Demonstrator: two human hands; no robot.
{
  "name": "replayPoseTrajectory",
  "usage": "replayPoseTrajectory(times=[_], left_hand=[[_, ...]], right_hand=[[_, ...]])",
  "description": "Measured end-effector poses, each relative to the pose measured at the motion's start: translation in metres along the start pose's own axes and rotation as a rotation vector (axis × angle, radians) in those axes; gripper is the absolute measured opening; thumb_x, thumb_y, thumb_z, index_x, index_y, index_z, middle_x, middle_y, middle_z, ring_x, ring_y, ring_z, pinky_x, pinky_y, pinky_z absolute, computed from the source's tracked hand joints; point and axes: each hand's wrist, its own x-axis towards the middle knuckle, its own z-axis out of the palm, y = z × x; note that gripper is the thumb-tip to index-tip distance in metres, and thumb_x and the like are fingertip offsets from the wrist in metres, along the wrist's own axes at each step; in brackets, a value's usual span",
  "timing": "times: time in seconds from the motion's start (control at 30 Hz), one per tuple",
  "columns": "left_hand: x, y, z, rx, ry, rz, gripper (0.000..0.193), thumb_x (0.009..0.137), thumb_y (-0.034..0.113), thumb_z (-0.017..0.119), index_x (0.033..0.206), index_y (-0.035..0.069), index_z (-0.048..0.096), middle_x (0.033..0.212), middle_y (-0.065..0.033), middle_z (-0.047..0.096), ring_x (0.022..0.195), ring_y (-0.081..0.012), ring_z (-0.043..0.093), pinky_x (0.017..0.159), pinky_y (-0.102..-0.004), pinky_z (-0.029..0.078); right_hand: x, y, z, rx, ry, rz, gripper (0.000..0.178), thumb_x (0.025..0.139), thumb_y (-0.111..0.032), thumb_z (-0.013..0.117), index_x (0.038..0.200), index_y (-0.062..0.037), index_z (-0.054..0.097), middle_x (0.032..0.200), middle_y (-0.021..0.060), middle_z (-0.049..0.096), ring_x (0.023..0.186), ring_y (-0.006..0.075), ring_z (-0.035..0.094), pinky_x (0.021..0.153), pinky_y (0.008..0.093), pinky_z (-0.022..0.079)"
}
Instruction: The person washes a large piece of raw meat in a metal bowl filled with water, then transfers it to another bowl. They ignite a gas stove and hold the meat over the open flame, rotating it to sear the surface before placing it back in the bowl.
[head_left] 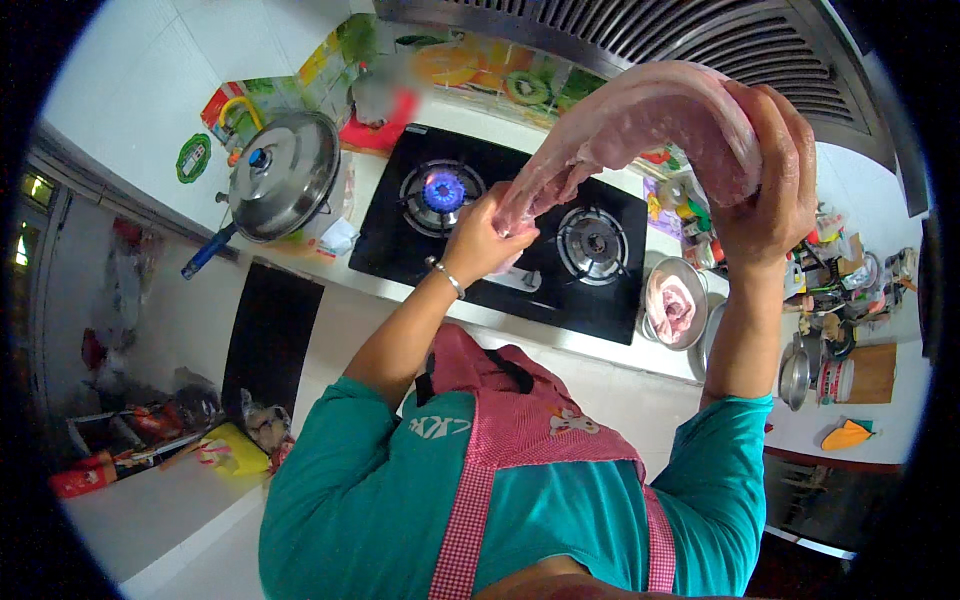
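Note:
A long strip of raw pork belly arches through the air above the black gas hob. My left hand is closed round its lower, narrower end, in front of the lit burner. Higher up on the right, my right hand grips the thick end, with the fingers wrapped over the skin side. Blue flame burns on the left burner; the right burner shows no flame. Another rolled piece of raw pork lies in a metal bowl beside the hob.
A lidded metal pan with a blue handle stands left of the hob. The range hood hangs over the back right. Bottles and jars crowd the counter on the right, near a wooden board.

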Motion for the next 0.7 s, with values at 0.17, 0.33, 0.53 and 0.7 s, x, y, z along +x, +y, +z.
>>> replayPoseTrajectory(times=[0.17,0.33,0.53,0.7], left_hand=[[-0.041,-0.057,-0.082,0.019,-0.007,-0.266,0.044,0.066,0.012,0.078,0.103,0.000,0.057,0.094,-0.0144,0.065,0.088,-0.0172,0.064,0.076,-0.0324,0.051],[-0.075,-0.102,-0.165,-0.227,0.059,-0.411,0.037,0.071,0.001,0.070,0.106,0.000,0.058,0.094,-0.0064,0.063,0.087,-0.0124,0.060,0.079,-0.0273,0.049],[-0.077,-0.074,-0.213,-0.693,0.059,-0.772,0.038,0.077,0.003,0.062,0.113,-0.004,0.053,0.101,-0.0119,0.062,0.089,-0.0203,0.063,0.079,-0.0311,0.052],[-0.057,-0.051,-0.217,-0.870,0.084,-0.899,0.037,0.081,0.011,0.061,0.115,-0.001,0.054,0.098,-0.0092,0.063,0.084,-0.0179,0.064,0.071,-0.0319,0.055]], right_hand=[[-0.007,-0.031,0.045,0.108,-0.137,0.256,0.051,0.065,-0.010,0.079,0.111,-0.0032,0.058,0.101,0.0132,0.063,0.089,0.0300,0.063,0.074,0.0351,0.052],[-0.075,-0.060,0.107,0.315,-0.331,0.769,0.053,0.066,-0.007,0.077,0.114,-0.0021,0.055,0.105,0.0180,0.061,0.095,0.0336,0.061,0.080,0.0385,0.049],[-0.172,-0.101,0.192,0.649,-0.425,1.229,0.035,0.077,-0.016,0.072,0.105,-0.0015,0.057,0.088,0.0137,0.068,0.078,0.0177,0.064,0.072,0.0311,0.050],[-0.237,-0.123,0.241,0.919,-0.533,1.564,0.041,0.078,-0.021,0.073,0.111,-0.0049,0.056,0.082,0.0063,0.065,0.069,0.0126,0.060,0.058,0.0265,0.050]])
